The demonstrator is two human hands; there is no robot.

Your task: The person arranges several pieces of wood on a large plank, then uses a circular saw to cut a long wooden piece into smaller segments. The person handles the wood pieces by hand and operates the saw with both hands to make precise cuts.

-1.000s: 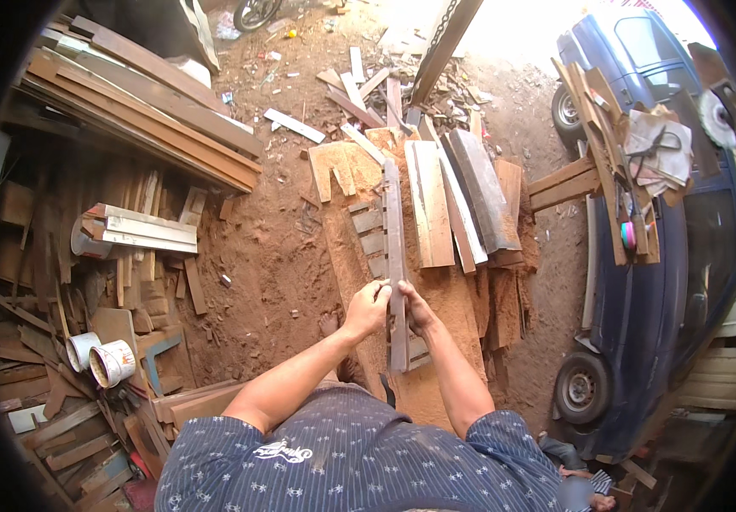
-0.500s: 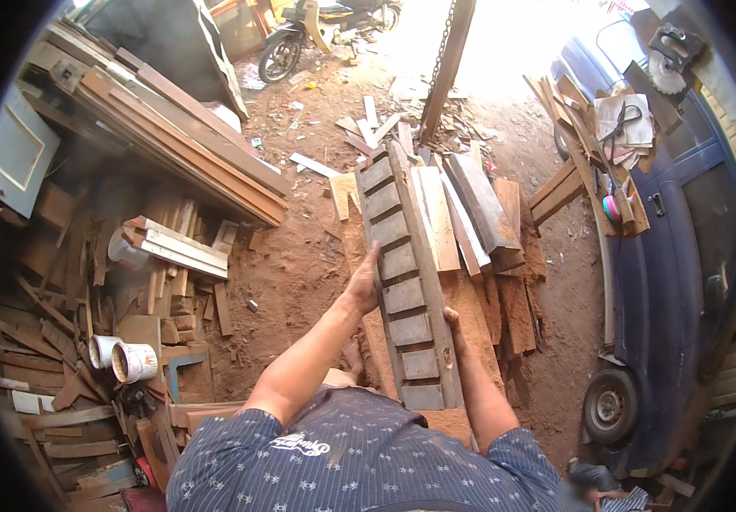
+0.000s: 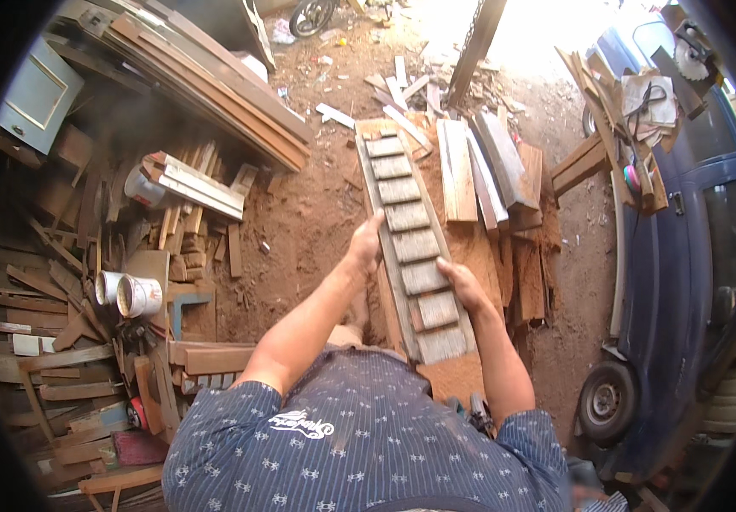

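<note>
A long, narrow wooden louvre panel (image 3: 416, 246), weathered and grey-brown with several slats across it, lies in front of me over a sawdust-coloured wooden workbench (image 3: 489, 256). Its far end points slightly left. My left hand (image 3: 367, 242) is closed on the panel's left rail around mid-length. Lower down on the opposite rail, my right hand (image 3: 465, 285) grips with the thumb on top; its other fingers are partly hidden. I cannot tell whether the panel rests fully on the bench. A dark tool (image 3: 476, 413), partly hidden, is by my right forearm.
Planks (image 3: 457, 171) and a thick dark beam (image 3: 504, 162) lie on the bench's far right. Long stacked boards (image 3: 206, 77) stand at left, above wood scraps and two white buckets (image 3: 139, 296). A post (image 3: 476, 51) rises ahead; a dark blue vehicle (image 3: 666, 282) is at right.
The panel has turned from edge-tilted to flatter, its slatted face now more toward me. My right hand has moved up along its rail. The view has tilted downward.
</note>
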